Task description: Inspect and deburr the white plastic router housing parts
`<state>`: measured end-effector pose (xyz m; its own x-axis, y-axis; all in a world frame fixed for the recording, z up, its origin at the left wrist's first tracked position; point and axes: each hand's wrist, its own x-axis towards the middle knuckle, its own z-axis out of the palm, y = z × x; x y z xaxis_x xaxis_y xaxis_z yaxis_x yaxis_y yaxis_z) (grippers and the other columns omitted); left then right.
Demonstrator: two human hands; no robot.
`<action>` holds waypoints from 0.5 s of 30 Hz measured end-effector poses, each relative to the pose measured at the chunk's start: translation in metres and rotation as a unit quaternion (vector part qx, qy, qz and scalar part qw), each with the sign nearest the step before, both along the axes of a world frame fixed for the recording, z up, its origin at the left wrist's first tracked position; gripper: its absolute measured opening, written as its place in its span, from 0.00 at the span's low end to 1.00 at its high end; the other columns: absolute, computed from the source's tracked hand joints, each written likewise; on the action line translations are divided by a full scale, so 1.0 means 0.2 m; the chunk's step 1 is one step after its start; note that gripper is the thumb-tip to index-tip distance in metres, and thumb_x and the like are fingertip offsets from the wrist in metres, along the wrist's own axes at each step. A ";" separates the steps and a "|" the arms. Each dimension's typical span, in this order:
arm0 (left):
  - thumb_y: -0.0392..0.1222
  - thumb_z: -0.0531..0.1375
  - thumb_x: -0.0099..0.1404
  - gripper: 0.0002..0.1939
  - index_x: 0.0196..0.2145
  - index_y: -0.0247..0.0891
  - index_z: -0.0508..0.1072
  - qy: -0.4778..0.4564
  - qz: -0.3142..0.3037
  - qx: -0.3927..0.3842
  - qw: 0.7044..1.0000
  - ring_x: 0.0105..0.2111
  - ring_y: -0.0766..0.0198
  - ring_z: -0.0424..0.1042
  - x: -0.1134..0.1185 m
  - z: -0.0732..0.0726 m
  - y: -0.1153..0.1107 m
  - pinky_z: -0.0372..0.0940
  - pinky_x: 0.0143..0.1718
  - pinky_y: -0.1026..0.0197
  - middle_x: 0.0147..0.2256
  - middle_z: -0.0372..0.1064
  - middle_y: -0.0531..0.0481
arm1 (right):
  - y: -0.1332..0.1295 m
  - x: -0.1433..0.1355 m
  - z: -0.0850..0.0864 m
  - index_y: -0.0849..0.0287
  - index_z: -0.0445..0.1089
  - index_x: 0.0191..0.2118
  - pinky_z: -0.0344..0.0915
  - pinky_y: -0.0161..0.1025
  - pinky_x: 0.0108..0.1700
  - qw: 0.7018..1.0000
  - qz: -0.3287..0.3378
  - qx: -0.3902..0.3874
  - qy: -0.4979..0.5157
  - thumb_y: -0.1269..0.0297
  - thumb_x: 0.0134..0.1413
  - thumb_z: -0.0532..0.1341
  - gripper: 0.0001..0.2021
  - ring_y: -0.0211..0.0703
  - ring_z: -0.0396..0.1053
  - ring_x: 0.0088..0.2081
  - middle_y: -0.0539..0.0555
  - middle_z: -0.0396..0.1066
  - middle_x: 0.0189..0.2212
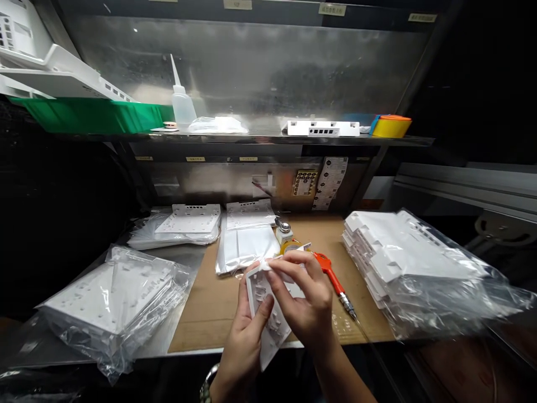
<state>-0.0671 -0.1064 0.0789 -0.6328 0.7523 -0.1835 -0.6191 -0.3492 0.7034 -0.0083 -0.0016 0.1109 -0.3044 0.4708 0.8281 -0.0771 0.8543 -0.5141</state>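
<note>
A white plastic housing [272, 319] with ribs and posts inside is held tilted over the front of the bench. My left hand [247, 324] grips it along its left edge, the thumb lying across the inside. My right hand [304, 291] is closed at the top corner, where its fingers pinch a small white wad [264, 265] against the rim. Whether that wad is cloth or paper I cannot tell. Just beyond the hands stand a small bottle with a metal cap [284, 230] and a partly hidden yellow roll [290, 246].
An orange-handled air gun [331, 274] lies right of my hands on the cardboard [201, 313]. Bagged white housings are stacked at right [411, 252] and left [113, 291]. Plastic bags [247, 246] lie behind. The shelf above carries a squeeze bottle [183, 106] and a green bin [96, 116].
</note>
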 end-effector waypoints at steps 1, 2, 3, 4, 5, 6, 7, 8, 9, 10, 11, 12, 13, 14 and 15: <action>0.43 0.70 0.65 0.50 0.74 0.58 0.45 -0.006 -0.001 0.002 1.000 0.66 0.51 0.64 0.00 0.00 0.00 0.60 0.68 0.54 0.67 0.64 0.47 | 0.00 0.00 0.00 0.51 0.79 0.47 0.75 0.45 0.47 1.000 -0.004 0.004 -0.007 0.69 0.64 0.65 0.10 0.47 0.74 0.44 0.55 0.73 0.41; 0.42 0.71 0.65 0.51 0.74 0.58 0.44 -0.015 -0.004 0.001 1.000 0.65 0.51 0.66 0.00 0.00 -0.01 0.60 0.68 0.54 0.67 0.65 0.47 | 0.02 0.01 -0.01 0.52 0.79 0.47 0.75 0.45 0.47 1.000 -0.012 0.005 -0.011 0.69 0.64 0.65 0.09 0.46 0.74 0.44 0.55 0.73 0.41; 0.42 0.71 0.65 0.51 0.74 0.59 0.44 -0.024 -0.008 -0.004 1.000 0.64 0.52 0.68 -0.01 0.01 -0.01 0.60 0.67 0.54 0.66 0.67 0.47 | 0.05 0.02 -0.01 0.52 0.79 0.47 0.74 0.45 0.47 1.000 -0.023 0.002 -0.011 0.68 0.64 0.65 0.08 0.45 0.74 0.44 0.55 0.73 0.41; 0.41 0.71 0.65 0.52 0.74 0.59 0.43 -0.030 -0.011 -0.011 0.999 0.62 0.52 0.70 -0.01 0.01 -0.02 0.61 0.67 0.54 0.64 0.69 0.47 | 0.10 0.03 -0.02 0.53 0.80 0.46 0.74 0.45 0.47 0.999 -0.038 -0.005 -0.005 0.67 0.65 0.65 0.08 0.45 0.74 0.43 0.55 0.73 0.41; 0.40 0.71 0.64 0.53 0.74 0.59 0.42 -0.034 -0.011 -0.017 0.999 0.60 0.52 0.72 -0.02 0.02 -0.04 0.62 0.66 0.53 0.63 0.71 0.47 | 0.16 0.05 -0.03 0.53 0.80 0.45 0.74 0.45 0.48 0.998 -0.058 -0.016 0.005 0.66 0.65 0.65 0.07 0.45 0.74 0.43 0.54 0.73 0.41; 0.38 0.71 0.64 0.54 0.74 0.59 0.41 -0.036 -0.010 -0.021 0.999 0.59 0.52 0.73 -0.03 0.03 -0.05 0.63 0.66 0.53 0.61 0.72 0.47 | 0.23 0.07 -0.05 0.53 0.80 0.45 0.73 0.46 0.48 0.996 -0.084 -0.030 0.018 0.63 0.64 0.66 0.07 0.45 0.74 0.43 0.55 0.73 0.41; 0.37 0.70 0.65 0.54 0.74 0.57 0.40 -0.036 -0.008 -0.024 0.999 0.58 0.52 0.74 -0.04 0.04 -0.06 0.64 0.65 0.52 0.60 0.74 0.46 | 0.31 0.09 -0.08 0.54 0.80 0.45 0.73 0.46 0.49 0.992 -0.116 -0.050 0.021 0.61 0.64 0.66 0.08 0.46 0.73 0.44 0.55 0.74 0.41; 0.36 0.70 0.65 0.54 0.75 0.56 0.40 -0.035 -0.004 -0.027 0.999 0.58 0.51 0.74 -0.05 0.05 -0.08 0.65 0.65 0.51 0.59 0.75 0.45 | 0.39 0.10 -0.11 0.56 0.80 0.44 0.72 0.47 0.50 0.986 -0.152 -0.074 0.014 0.58 0.64 0.65 0.10 0.47 0.73 0.45 0.56 0.74 0.42; 0.36 0.69 0.66 0.53 0.75 0.54 0.40 -0.036 -0.002 -0.032 0.999 0.58 0.50 0.73 -0.06 0.05 -0.10 0.65 0.64 0.49 0.58 0.76 0.45 | 0.47 0.11 -0.15 0.57 0.79 0.44 0.71 0.48 0.50 0.977 -0.186 -0.101 -0.008 0.55 0.64 0.64 0.12 0.48 0.73 0.46 0.57 0.74 0.43; 0.36 0.68 0.67 0.51 0.75 0.54 0.41 -0.038 0.000 -0.038 0.999 0.59 0.48 0.73 -0.07 0.06 -0.11 0.66 0.64 0.48 0.57 0.76 0.45 | 0.54 0.10 -0.20 0.59 0.79 0.45 0.71 0.47 0.51 0.969 -0.203 -0.130 -0.058 0.54 0.64 0.63 0.14 0.49 0.73 0.46 0.58 0.74 0.44; 0.37 0.67 0.68 0.48 0.74 0.54 0.43 -0.042 0.001 -0.045 0.998 0.59 0.47 0.73 -0.09 0.06 -0.13 0.66 0.64 0.46 0.57 0.76 0.45 | 0.60 0.09 -0.25 0.60 0.78 0.46 0.70 0.47 0.50 0.962 -0.203 -0.150 -0.105 0.54 0.64 0.62 0.15 0.49 0.73 0.46 0.59 0.74 0.44; 0.37 0.66 0.69 0.46 0.74 0.54 0.45 -0.046 0.002 -0.054 0.997 0.59 0.46 0.73 -0.11 0.05 -0.15 0.66 0.63 0.45 0.58 0.75 0.45 | 0.64 0.06 -0.30 0.59 0.78 0.46 0.70 0.46 0.49 0.955 -0.196 -0.163 -0.152 0.56 0.62 0.63 0.14 0.48 0.73 0.45 0.58 0.76 0.43; 0.38 0.66 0.69 0.45 0.74 0.55 0.47 -0.048 0.003 -0.063 0.997 0.58 0.45 0.73 -0.13 0.03 -0.18 0.65 0.64 0.44 0.59 0.75 0.45 | 0.67 0.03 -0.36 0.59 0.78 0.46 0.69 0.44 0.47 0.948 -0.185 -0.170 -0.197 0.58 0.61 0.64 0.13 0.48 0.74 0.43 0.57 0.77 0.42; 0.38 0.66 0.69 0.44 0.73 0.56 0.48 -0.045 0.005 -0.069 0.997 0.58 0.45 0.73 -0.16 0.01 -0.21 0.65 0.64 0.44 0.59 0.74 0.45 | 0.68 0.00 -0.40 0.58 0.77 0.46 0.69 0.43 0.46 0.940 -0.177 -0.173 -0.236 0.61 0.59 0.65 0.12 0.47 0.74 0.41 0.56 0.78 0.40; 0.37 0.66 0.69 0.43 0.73 0.56 0.50 -0.041 0.007 -0.071 0.997 0.58 0.45 0.74 -0.19 -0.02 -0.25 0.64 0.64 0.43 0.60 0.74 0.44 | 0.69 -0.04 -0.45 0.58 0.77 0.45 0.68 0.42 0.45 0.930 -0.173 -0.174 -0.272 0.63 0.58 0.66 0.10 0.47 0.74 0.40 0.55 0.79 0.39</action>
